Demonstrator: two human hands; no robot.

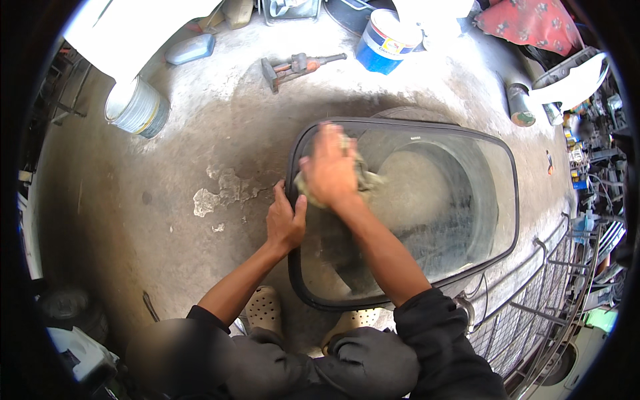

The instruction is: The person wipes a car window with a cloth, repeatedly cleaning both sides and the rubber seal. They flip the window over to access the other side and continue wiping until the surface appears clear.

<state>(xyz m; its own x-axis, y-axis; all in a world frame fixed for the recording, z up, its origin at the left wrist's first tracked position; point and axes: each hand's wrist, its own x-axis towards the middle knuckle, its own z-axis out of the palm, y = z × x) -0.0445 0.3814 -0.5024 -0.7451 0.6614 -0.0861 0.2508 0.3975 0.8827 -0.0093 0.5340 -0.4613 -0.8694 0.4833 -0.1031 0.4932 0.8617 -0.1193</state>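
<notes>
A large vehicle window pane (413,180) with rounded corners and a black rubber seal (517,200) lies before me, propped on a round, tyre-like thing that shows through the glass. My left hand (287,221) grips the seal along its left side, thumb near the glass and fingers around the outer edge. Over the upper left of the pane, my right hand (331,170) presses a crumpled greenish-grey rag (368,179) against the glass. That hand is slightly blurred, and the rag is partly hidden beneath the palm and fingers.
On the concrete floor stand a blue and white bucket (385,43) and a metal pail (138,110). A jack-like tool (299,69) lies beyond the pane. At right are a wire-mesh rack (527,313) and cluttered parts. A wrench-like tool (151,307) lies at lower left.
</notes>
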